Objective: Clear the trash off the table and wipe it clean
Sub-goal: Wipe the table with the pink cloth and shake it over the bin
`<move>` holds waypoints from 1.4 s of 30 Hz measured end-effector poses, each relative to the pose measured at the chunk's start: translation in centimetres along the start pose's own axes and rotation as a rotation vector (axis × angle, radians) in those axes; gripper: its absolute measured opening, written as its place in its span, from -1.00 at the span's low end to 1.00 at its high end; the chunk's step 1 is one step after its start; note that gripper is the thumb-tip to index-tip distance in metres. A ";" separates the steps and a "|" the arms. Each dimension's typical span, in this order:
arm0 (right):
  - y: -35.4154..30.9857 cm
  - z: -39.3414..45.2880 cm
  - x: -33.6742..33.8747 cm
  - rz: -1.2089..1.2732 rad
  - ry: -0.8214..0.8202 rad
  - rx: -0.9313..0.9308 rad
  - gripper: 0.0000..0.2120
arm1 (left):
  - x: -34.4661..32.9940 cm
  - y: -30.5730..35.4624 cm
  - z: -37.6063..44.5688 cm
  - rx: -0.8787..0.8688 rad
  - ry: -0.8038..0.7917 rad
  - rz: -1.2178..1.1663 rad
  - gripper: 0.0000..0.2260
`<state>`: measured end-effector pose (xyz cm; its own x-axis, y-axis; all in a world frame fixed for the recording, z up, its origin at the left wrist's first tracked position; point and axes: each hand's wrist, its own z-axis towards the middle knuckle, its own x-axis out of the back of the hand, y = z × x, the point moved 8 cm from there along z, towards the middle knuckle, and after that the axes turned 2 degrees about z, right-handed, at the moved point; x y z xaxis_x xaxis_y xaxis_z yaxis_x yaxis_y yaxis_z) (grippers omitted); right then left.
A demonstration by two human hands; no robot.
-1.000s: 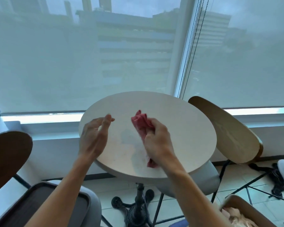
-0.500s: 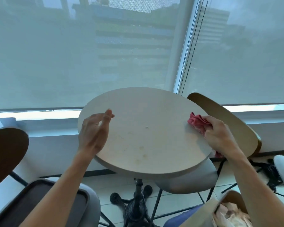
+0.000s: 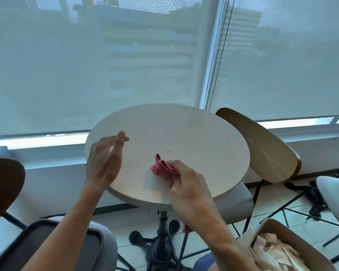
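A round white table (image 3: 194, 137) stands before the window. My right hand (image 3: 186, 184) grips a crumpled red cloth (image 3: 160, 168) and presses it on the tabletop near the front middle; a tail of the cloth hangs below my wrist. My left hand (image 3: 104, 159) hovers over the table's left edge, fingers straight and relaxed, holding nothing. A few small specks and faint stains show on the tabletop beyond the cloth and near the front edge.
A cardboard box (image 3: 278, 229) with crumpled paper trash sits at the lower right. A dark tray (image 3: 53, 249) lies on a grey seat at the lower left. Wooden-backed chairs stand at the right (image 3: 262, 145) and left (image 3: 4, 184). A white seat (image 3: 335, 190) is at far right.
My right hand swept the red cloth from the middle to the table's right edge, then back to the front middle. My left hand stayed over the left edge.
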<state>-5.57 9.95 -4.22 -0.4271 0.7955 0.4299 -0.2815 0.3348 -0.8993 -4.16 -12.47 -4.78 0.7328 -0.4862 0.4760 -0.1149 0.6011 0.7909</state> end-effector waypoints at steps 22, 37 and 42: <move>0.2 13.1 -0.1 -0.481 -0.049 0.151 -0.83 | 0.2 -0.2 -0.1 0.024 0.020 -0.028 -0.43; -4.3 10.9 -2.0 -0.054 -0.350 0.274 -0.77 | 1.2 0.1 -0.8 0.059 0.098 -0.148 -0.48; -1.1 20.1 0.4 -0.122 -0.131 0.179 -0.74 | 1.7 -0.6 -0.6 0.110 0.192 -0.286 -0.56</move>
<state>-22.63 -0.28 -1.42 -0.4847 0.6788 0.5517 -0.4802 0.3206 -0.8164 -2.44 -13.23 -4.69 0.8574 -0.4903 0.1568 0.0491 0.3811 0.9232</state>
